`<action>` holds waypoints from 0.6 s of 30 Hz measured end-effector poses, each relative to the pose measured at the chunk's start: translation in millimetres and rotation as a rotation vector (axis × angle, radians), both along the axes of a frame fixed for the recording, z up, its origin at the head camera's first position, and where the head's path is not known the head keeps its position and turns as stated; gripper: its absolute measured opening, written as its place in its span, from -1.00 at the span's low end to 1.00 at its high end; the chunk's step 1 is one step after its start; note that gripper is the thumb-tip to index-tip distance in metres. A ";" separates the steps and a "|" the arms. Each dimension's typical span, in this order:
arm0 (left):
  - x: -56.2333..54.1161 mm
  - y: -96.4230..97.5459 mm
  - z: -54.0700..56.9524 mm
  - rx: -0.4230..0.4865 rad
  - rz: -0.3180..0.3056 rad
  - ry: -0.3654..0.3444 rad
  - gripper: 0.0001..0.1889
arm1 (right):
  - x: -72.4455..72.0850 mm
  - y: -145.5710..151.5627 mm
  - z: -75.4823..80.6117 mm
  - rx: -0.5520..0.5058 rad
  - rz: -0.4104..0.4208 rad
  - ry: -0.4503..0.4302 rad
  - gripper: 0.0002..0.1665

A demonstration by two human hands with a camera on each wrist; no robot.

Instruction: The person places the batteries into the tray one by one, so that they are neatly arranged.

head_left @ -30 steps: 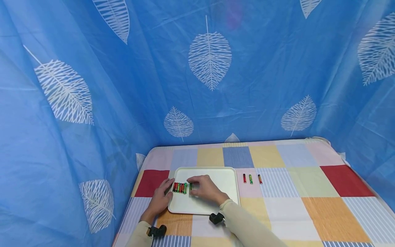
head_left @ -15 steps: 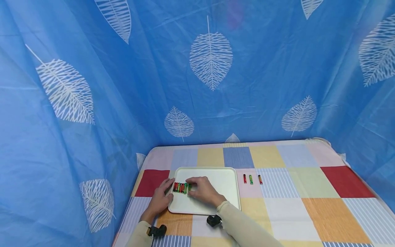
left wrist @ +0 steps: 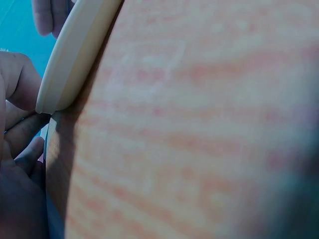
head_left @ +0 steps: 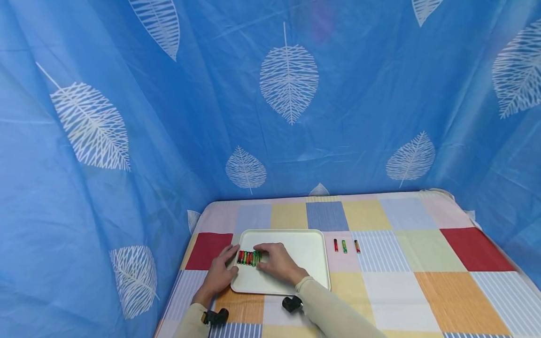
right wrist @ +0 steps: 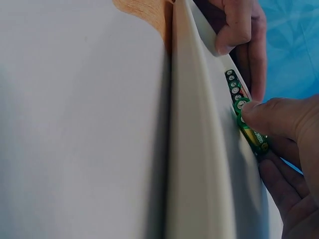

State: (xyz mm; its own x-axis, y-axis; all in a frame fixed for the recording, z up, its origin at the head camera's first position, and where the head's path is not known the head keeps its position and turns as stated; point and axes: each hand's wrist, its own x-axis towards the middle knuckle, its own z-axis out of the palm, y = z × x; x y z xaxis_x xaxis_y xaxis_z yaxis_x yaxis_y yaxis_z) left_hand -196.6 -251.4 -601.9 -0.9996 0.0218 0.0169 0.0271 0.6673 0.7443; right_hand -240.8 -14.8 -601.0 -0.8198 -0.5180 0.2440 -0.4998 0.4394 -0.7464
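A row of red and green batteries lies side by side in the left part of a white tray. My right hand pinches a green battery between thumb and fingers at the right end of that row, close against its neighbour. In the right wrist view the thumb covers part of the battery's end. My left hand rests at the tray's left rim, its fingers spread along the edge and its thumb near the row's left end.
Right of the tray, a red battery, a green battery and a black-and-orange battery lie apart on the patchwork cloth. A blue curtain with white leaves hangs behind and to the sides.
My right hand has moved slightly left with the green battery, closing the gap to the row. The left hand has stayed at the tray's rim.
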 end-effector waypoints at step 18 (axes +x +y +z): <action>-1.3 0.0 -1.4 -0.006 0.011 -0.012 -0.24 | 0.1 11.6 6.7 -0.036 -0.028 -0.027 -0.38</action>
